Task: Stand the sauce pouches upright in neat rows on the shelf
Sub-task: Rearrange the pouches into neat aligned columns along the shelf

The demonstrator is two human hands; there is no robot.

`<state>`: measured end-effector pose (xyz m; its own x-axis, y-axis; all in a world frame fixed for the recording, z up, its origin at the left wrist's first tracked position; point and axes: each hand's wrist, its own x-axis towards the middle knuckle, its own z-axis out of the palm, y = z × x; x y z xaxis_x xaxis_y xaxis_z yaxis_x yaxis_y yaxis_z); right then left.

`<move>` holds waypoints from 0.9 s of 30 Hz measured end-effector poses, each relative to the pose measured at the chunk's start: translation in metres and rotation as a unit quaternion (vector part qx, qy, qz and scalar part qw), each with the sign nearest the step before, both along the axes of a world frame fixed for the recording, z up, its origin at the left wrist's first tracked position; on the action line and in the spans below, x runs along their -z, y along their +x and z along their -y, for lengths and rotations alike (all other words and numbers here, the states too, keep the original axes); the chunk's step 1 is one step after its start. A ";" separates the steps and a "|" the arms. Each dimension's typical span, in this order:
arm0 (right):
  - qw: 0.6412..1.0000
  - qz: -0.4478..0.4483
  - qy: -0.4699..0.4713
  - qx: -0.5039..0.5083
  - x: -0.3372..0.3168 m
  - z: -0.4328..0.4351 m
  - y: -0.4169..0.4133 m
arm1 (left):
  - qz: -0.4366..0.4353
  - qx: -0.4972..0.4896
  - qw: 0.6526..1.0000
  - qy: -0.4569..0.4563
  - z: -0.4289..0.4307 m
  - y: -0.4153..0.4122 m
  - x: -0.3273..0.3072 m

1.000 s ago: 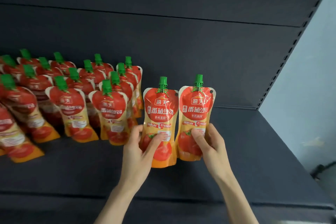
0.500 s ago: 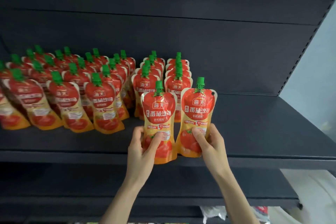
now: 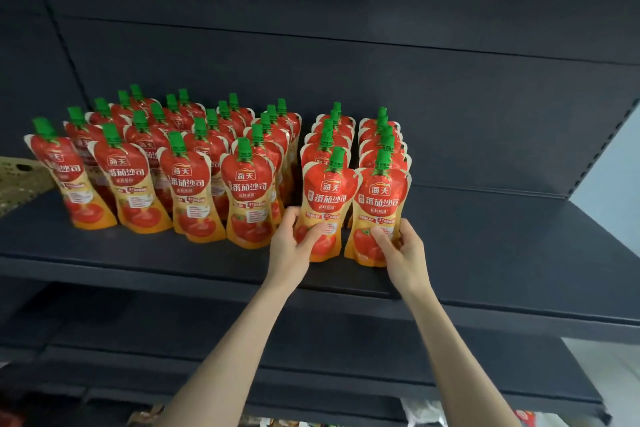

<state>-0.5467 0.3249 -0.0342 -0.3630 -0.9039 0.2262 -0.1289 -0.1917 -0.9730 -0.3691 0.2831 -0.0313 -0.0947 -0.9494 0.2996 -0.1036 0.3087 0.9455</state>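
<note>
Two red-and-orange tomato sauce pouches with green caps stand side by side near the front of the dark shelf. My left hand grips the lower part of the left pouch, thumb across its front. My right hand grips the lower part of the right pouch the same way. Both pouches are upright at the front of two short rows. Several more rows of upright pouches fill the shelf's left side.
The shelf's right part is bare up to the slotted upright and pale wall. A perforated tan panel shows at the far left. A lower dark shelf lies beneath, with packets visible under it.
Both hands carried the two pouches forward and set them at the front of the two right-hand rows. The camera pulled back, so more rows and the lower shelf show.
</note>
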 end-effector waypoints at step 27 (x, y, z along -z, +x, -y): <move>0.985 -0.135 0.044 0.103 0.015 0.001 0.002 | 0.118 -0.016 0.992 -0.028 0.019 0.008 0.014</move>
